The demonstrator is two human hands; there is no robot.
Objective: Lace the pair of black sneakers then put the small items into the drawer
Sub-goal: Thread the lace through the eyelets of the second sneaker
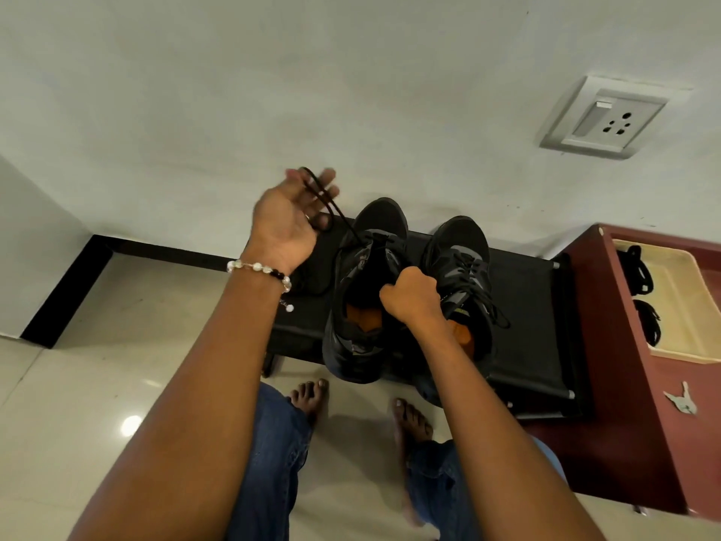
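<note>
Two black sneakers stand side by side on a low black bench [530,306]. The left sneaker [359,290] has an orange insole. My right hand [411,296] grips its tongue and collar edge. My left hand [290,220] is raised above and left of that shoe, pinching a black lace [335,206] that runs taut down to the shoe's front eyelets. The right sneaker [462,267] is laced, with loose lace ends hanging to its right.
A maroon cabinet [608,384] stands right of the bench with its cream drawer [679,298] open, holding two black bundled items [641,273]. A small bunch of keys [681,400] lies on the cabinet top. A wall socket [608,119] is above. My bare feet stand on glossy tiles.
</note>
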